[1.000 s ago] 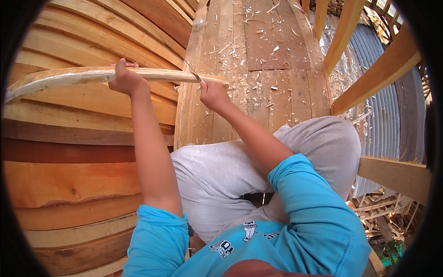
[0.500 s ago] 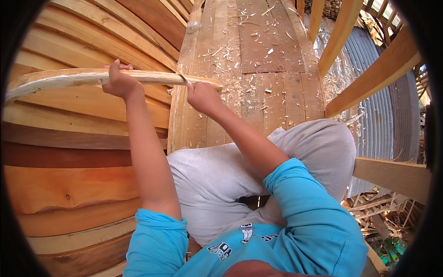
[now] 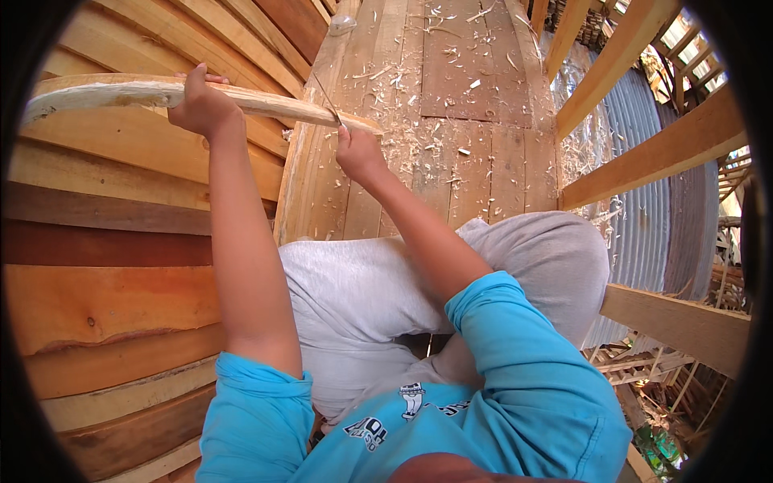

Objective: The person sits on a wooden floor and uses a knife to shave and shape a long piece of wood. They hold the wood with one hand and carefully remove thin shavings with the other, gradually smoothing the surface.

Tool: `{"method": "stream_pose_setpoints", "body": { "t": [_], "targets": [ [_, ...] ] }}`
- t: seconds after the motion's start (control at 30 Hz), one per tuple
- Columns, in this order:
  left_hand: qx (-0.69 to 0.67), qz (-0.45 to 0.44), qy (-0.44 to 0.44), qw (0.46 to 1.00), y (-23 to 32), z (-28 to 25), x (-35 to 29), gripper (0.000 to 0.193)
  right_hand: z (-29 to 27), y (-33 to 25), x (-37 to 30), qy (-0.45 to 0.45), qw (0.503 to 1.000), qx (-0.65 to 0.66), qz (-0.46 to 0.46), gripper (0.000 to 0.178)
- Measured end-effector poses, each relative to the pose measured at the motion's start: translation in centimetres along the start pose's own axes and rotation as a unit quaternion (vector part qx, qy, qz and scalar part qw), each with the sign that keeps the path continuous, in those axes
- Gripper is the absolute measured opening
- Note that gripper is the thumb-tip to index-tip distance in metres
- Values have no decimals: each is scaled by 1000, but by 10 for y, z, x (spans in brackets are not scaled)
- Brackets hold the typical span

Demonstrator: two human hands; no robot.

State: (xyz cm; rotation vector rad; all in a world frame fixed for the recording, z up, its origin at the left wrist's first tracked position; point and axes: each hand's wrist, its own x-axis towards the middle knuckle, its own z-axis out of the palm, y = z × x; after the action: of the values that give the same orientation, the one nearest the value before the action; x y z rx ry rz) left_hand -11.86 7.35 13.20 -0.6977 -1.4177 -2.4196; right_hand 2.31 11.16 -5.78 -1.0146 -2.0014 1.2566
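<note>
A long, slightly curved piece of pale wood (image 3: 274, 102) extends from the far left to above the plank floor. Part of its side is whitish and looks freshly stripped. My left hand (image 3: 203, 103) is closed around the middle of it, thumb on top. Near its right end, my right hand (image 3: 360, 152) grips a knife (image 3: 328, 100), whose thin dark blade slants up and to the left across the wood. The handle is hidden in my fist.
Wood shavings (image 3: 435, 133) lie scattered over the plank floor (image 3: 451, 181). On the left is a wall of overlapping boards (image 3: 113, 294). Upright timbers (image 3: 652, 165) and corrugated metal sheets (image 3: 644, 217) stand to the right. My bent leg (image 3: 547, 249) rests in front of me.
The wood and both hands appear higher in the picture on the left side. The right hand sits slightly farther right and lower on the wood, and more of the knife blade shows.
</note>
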Motion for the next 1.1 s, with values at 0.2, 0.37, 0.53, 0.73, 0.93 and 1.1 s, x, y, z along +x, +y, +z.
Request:
{"method": "stream_pose_setpoints", "body": {
  "t": [0.2,0.37,0.53,0.73,0.93,1.1],
  "targets": [
    [-8,19,5,1000,0,-3,-1,29,1,-28,-11,-4,999,-48,-16,47],
    [6,-3,4,1000,-1,-7,3,26,1,-21,-10,-25,998,-45,23,46],
    [-27,-18,-12,999,0,-2,-1,30,4,-8,-2,1,999,-24,39,49],
    [-17,-8,-11,1000,1,-10,7,39,7,-40,-8,-2,999,-47,-18,49],
    [-9,5,-23,1000,2,0,3,37,12,1,6,31,999,-20,-7,47],
    [-8,1,-19,1000,-2,-12,5,36,6,-42,-14,8,999,-38,-15,47]
  ]
}}
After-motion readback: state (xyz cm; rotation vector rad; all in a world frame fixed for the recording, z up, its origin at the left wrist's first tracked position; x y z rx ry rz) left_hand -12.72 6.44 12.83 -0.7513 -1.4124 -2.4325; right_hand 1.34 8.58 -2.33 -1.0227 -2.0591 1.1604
